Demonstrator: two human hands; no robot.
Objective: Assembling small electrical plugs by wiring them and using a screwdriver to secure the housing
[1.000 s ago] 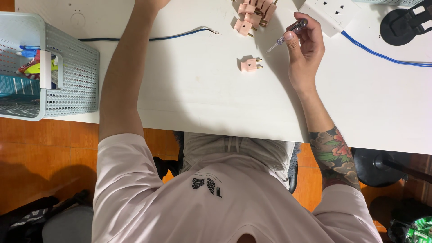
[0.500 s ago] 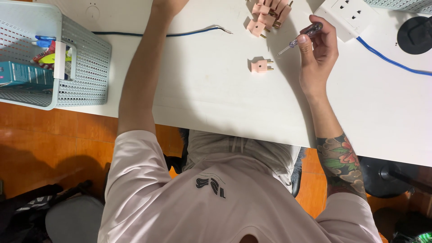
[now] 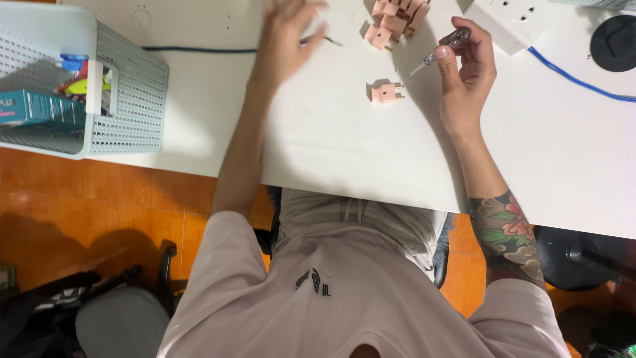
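My right hand (image 3: 466,69) holds a small screwdriver (image 3: 440,50) with a clear handle, its tip pointing left and down over the white table (image 3: 331,139). A single pink plug (image 3: 385,92) lies on the table just left of that hand. A pile of several pink plugs (image 3: 397,16) sits at the table's far edge. My left hand (image 3: 286,36) is blurred, fingers spread, hovering over a dark cable (image 3: 199,50) and a thin wire end (image 3: 324,40); it holds nothing that I can see.
A white perforated basket (image 3: 126,99) with boxes and small items stands on the table's left end. A white power strip (image 3: 513,23), a blue cable (image 3: 576,79) and a black round object (image 3: 613,43) lie at the far right. Orange floor and bags are below.
My left hand has drawn back into view from beyond the top edge, and is now over the cable. The right hand keeps the screwdriver in about the same spot. The view has shifted.
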